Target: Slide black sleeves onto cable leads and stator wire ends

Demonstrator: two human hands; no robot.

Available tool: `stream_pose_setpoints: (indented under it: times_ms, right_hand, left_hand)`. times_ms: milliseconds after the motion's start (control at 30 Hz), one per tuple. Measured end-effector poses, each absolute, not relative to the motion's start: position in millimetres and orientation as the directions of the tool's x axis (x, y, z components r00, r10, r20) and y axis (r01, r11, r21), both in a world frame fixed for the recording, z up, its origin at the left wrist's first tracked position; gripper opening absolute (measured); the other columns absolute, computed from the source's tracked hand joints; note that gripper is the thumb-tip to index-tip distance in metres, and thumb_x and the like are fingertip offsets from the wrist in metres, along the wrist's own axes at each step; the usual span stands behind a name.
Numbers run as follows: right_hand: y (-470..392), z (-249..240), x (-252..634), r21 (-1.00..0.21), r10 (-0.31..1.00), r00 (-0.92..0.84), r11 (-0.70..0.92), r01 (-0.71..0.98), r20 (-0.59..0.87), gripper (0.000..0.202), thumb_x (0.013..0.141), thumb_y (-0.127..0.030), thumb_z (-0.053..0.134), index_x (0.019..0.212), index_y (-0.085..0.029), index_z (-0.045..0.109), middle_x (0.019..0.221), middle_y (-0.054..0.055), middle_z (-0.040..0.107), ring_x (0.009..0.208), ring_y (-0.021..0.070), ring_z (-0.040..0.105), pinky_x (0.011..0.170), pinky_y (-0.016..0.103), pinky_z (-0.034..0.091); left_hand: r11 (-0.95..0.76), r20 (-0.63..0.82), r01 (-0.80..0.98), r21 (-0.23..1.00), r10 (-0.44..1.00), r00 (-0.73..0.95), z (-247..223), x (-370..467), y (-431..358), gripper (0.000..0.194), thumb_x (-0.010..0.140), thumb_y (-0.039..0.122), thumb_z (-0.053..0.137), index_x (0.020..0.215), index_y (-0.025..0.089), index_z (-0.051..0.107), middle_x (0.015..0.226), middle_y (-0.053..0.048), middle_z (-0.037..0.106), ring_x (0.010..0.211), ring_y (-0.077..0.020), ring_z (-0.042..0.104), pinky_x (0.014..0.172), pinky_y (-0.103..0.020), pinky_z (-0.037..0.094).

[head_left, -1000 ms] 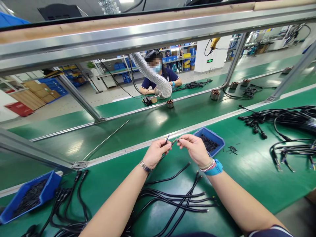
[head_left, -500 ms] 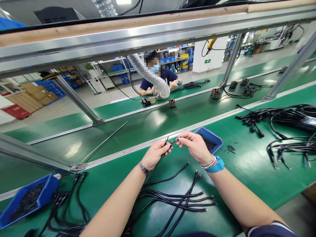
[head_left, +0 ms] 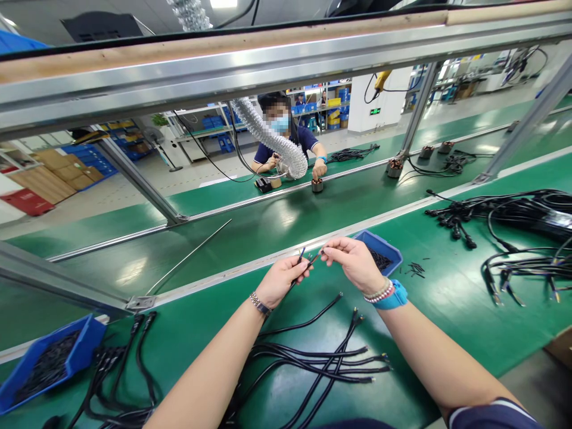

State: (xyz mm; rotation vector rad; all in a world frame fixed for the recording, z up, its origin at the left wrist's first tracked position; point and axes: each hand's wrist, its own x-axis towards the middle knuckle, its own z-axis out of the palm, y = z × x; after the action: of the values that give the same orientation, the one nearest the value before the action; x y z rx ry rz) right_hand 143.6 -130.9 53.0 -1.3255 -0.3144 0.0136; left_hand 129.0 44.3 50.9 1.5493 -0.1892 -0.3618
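Note:
My left hand (head_left: 282, 281) is closed around a black cable near its end, and thin coloured wires (head_left: 302, 252) fan out above the fingertips. Close beside it, my right hand (head_left: 353, 262) pinches the tip of one reddish wire (head_left: 315, 260) from that same cable. Whether a small sleeve is also between the right fingertips is too small to tell. Below my hands lie several black cables (head_left: 313, 353) with stripped ends. Behind my right wrist stands a blue bin (head_left: 393, 257) of short black tubes, and a few loose tubes (head_left: 416, 270) lie beside it.
Another blue bin (head_left: 84, 354) of black tubes and bundled cables (head_left: 143, 357) lie at left. More cables (head_left: 527, 208) are heaped at right. Across the green conveyor belt (head_left: 250, 238), a co-worker's hand (head_left: 319, 168) touches a copper-wound motor core (head_left: 317, 186). Metal posts frame the line.
My hands stay almost still, with slightly more of the reddish wire showing between them. The co-worker's hand has come down onto the motor core. Motor cores on the belt have shifted slightly right.

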Motion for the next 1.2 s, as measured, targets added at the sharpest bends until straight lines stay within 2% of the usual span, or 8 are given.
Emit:
stream_pose_setpoints:
  times_ms: [567, 833, 967, 1100, 1200]
  right_hand:
    - [-133.1, 56.5, 142.7, -0.968, 0.261, 0.944, 0.199, 0.153, 0.202, 0.011, 0.067, -0.024, 0.064, 0.071, -0.013, 0.061, 0.060, 0.000, 0.061, 0.051, 0.0081, 0.053, 0.052, 0.022, 0.041]
    - [-131.8, 52.4, 141.7, -0.970, 0.261, 0.949, 0.207, 0.124, 0.177, 0.013, 0.067, -0.025, 0.063, 0.068, -0.013, 0.059, 0.059, 0.001, 0.061, 0.050, 0.0079, 0.051, 0.052, 0.022, 0.040]
    - [-126.5, 49.9, 142.0, -0.971, 0.261, 0.950, 0.207, 0.120, 0.173, 0.014, 0.066, -0.026, 0.064, 0.069, -0.013, 0.059, 0.059, 0.000, 0.061, 0.051, 0.0081, 0.052, 0.053, 0.023, 0.041]
    - [-121.7, 48.5, 139.6, -0.970, 0.270, 0.946, 0.210, 0.126, 0.181, 0.013, 0.066, -0.025, 0.064, 0.067, -0.013, 0.059, 0.058, 0.000, 0.061, 0.050, 0.0082, 0.052, 0.053, 0.023, 0.041]
    - [-119.3, 44.7, 137.9, -0.969, 0.209, 0.962, 0.209, 0.134, 0.178, 0.012, 0.066, -0.024, 0.064, 0.067, -0.013, 0.060, 0.058, 0.001, 0.062, 0.050, 0.0085, 0.052, 0.053, 0.023, 0.042]
  left_hand:
    - [-0.024, -0.124, 0.123, 0.992, -0.350, 0.929, 52.0, 127.3, 43.4, 0.025, 0.072, 0.037, 0.058, 0.069, 0.012, 0.055, 0.061, 0.002, 0.050, 0.051, -0.0054, 0.037, 0.050, -0.020, 0.027]
    - [0.054, -0.084, 0.105, 0.993, -0.304, 0.949, 49.7, 128.8, 43.6, 0.023, 0.068, 0.032, 0.062, 0.078, 0.014, 0.052, 0.061, 0.003, 0.049, 0.050, -0.0052, 0.037, 0.049, -0.019, 0.026]
    - [0.071, -0.069, 0.095, 0.993, -0.304, 0.950, 49.8, 128.2, 43.6, 0.022, 0.067, 0.030, 0.064, 0.076, 0.013, 0.052, 0.061, 0.003, 0.049, 0.050, -0.0051, 0.037, 0.048, -0.020, 0.026]
    - [0.111, -0.054, 0.081, 0.991, -0.228, 0.972, 49.5, 128.9, 43.5, 0.026, 0.058, 0.024, 0.071, 0.071, 0.013, 0.052, 0.057, 0.005, 0.044, 0.048, -0.0041, 0.036, 0.047, -0.019, 0.026]
    - [0.125, -0.060, 0.081, 0.989, -0.168, 0.984, 49.5, 129.4, 42.7, 0.027, 0.054, 0.024, 0.072, 0.066, 0.012, 0.051, 0.053, 0.006, 0.043, 0.046, -0.0038, 0.036, 0.046, -0.019, 0.026]
